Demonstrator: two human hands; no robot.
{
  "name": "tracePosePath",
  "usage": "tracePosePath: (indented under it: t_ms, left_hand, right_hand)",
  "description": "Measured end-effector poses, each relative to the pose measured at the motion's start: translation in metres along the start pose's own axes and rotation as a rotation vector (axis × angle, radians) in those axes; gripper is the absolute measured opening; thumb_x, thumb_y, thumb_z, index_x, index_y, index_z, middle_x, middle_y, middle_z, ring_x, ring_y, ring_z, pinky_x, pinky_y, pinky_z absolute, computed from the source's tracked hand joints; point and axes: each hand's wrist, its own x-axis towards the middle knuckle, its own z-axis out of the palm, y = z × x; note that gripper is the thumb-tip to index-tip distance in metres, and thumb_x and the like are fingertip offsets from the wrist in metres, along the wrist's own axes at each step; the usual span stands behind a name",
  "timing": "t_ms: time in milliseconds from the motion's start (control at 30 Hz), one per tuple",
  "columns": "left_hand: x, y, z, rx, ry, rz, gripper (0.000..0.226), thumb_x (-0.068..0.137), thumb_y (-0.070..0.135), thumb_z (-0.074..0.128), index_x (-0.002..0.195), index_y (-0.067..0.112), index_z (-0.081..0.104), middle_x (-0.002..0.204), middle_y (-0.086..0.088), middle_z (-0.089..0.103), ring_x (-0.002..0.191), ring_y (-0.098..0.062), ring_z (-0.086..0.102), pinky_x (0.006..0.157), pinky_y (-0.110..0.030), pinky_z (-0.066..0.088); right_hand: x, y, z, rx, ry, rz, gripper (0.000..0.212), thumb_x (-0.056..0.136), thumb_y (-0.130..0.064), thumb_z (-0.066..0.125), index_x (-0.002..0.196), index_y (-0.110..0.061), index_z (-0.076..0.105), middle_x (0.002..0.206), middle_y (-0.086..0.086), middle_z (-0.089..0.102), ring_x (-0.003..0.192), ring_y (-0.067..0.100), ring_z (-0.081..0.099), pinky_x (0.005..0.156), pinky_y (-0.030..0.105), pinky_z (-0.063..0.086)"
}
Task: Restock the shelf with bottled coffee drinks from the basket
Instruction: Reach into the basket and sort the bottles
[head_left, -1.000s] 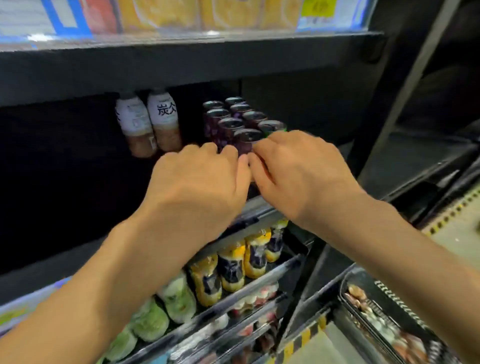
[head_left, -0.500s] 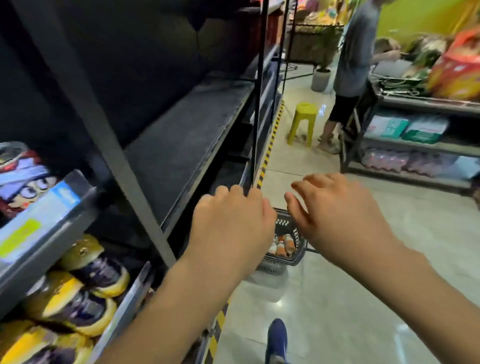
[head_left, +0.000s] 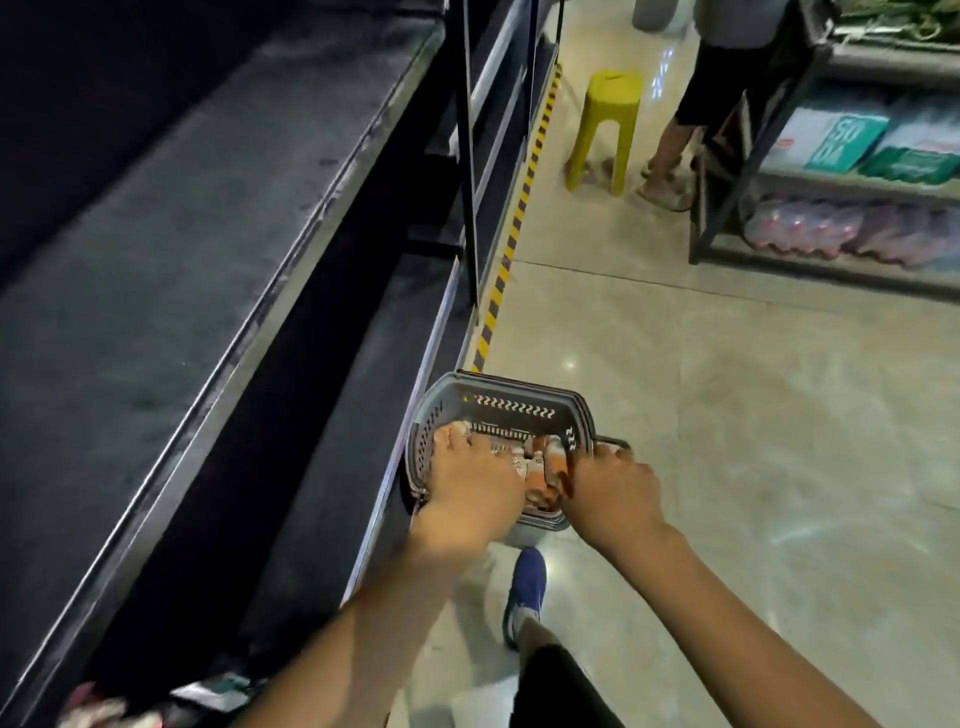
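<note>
Several bottles (head_left: 548, 460) wait in the basket (head_left: 511, 382), unshelved. We cannot tell what our left hand (head_left: 470, 488) or right hand (head_left: 613, 493) grips.

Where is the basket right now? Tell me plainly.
In the head view, lower centre: the basket sits on the floor beside the foot of the dark shelf unit on the left, just ahead of the blue shoe.

Yellow plastic stool (head_left: 608, 124) on glossy beige floor (head_left: 727, 415), another person's bare legs (head_left: 675, 150) just beside it. Dark metal rack (head_left: 724, 176) at right: teal packs (head_left: 844, 143) above, wrapped pinkish bottles (head_left: 810, 231) below. Yellow-black hazard tape (head_left: 521, 208) along floor. Blue shoe (head_left: 527, 587) near bottom centre.
</note>
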Motion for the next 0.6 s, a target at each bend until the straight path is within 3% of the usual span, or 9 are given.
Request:
tracePosePath:
  t_ms: [133,233,400,533,600]
  left_hand:
    - [0.104,0.007,0.015,0.001,-0.133,-0.014,0.046,0.100,0.031,0.033,0.140,0.014,0.049,0.157,-0.019,0.027,0.143,-0.036,0.023,0.116,-0.049,0.022]
    - [0.176,-0.001,0.053,-0.098,-0.220,-0.017,0.044,0.098,0.033,0.035,0.134,0.016,0.053,0.154,-0.016,0.034,0.142,-0.036,0.026,0.113,-0.050,0.025]
    - [0.278,-0.016,0.135,-0.160,-0.359,-0.082,0.041,0.098,0.037,0.041,0.130,0.015,0.055,0.139,-0.013,0.053,0.127,-0.034,0.047,0.100,-0.045,0.039]
    - [0.350,-0.025,0.221,-0.271,-0.434,-0.156,0.043,0.098,0.036,0.041,0.136,0.018,0.047,0.144,-0.010,0.048,0.132,-0.033,0.042,0.103,-0.045,0.039]
    - [0.387,-0.027,0.272,-0.394,-0.444,-0.220,0.041,0.096,0.040,0.045,0.130,0.018,0.051,0.136,-0.009,0.054,0.125,-0.032,0.049,0.099,-0.044,0.044]
  right_hand:
    - [0.095,0.012,0.043,-0.019,-0.194,0.026,0.037,0.092,-0.035,0.054,0.125,-0.021,0.061,0.129,0.007,0.059,0.115,0.029,0.057,0.089,0.039,0.046]
    - [0.152,0.024,0.083,0.014,-0.311,0.037,0.035,0.092,-0.034,0.057,0.123,-0.021,0.062,0.131,0.007,0.056,0.113,0.029,0.058,0.088,0.039,0.047]
    - [0.232,0.032,0.174,0.259,-0.471,0.173,0.029,0.091,-0.034,0.055,0.113,-0.019,0.064,0.114,0.007,0.069,0.102,0.030,0.066,0.082,0.037,0.052]
    - [0.287,0.020,0.265,0.491,-0.592,0.286,0.031,0.092,-0.036,0.054,0.108,-0.012,0.066,0.105,0.010,0.071,0.089,0.030,0.066,0.074,0.032,0.049]
    - [0.312,0.009,0.318,0.603,-0.642,0.345,0.036,0.091,-0.038,0.056,0.113,-0.010,0.064,0.108,0.012,0.070,0.092,0.031,0.065,0.078,0.032,0.050]
